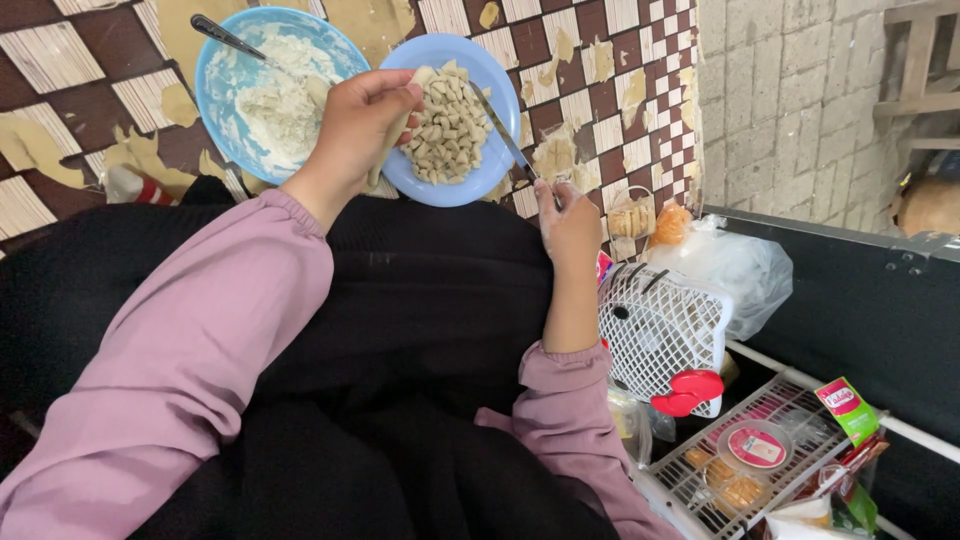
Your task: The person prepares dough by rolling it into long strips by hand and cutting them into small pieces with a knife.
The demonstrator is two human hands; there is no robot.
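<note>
Left hand (pixel 355 125) is pinching one pale dough strip (pixel 395 135) over one round blue plastic plate (pixel 487 75) heaped with cut dough pieces (pixel 447 125); right hand (pixel 568 225), wrist bent, is gripping one steel knife (pixel 503 135) beside it. One blue bowl of dough (pixel 222 70) is lying beyond the left hand.

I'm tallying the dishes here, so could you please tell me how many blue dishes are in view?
2: a blue bowl of dough at upper left, and a blue plate of cut dough pieces beside it on the right, touching.

Two light blue plastic bowls (pixel 487 80) hold pale cream dough. The floor mat (pixel 600 120) shows a dark maroon and cream-striped check, torn to tan patches. Both sleeves (pixel 190 350) are dusty pink over black cloth. The basket (pixel 660 330) is white with a red clip.
</note>
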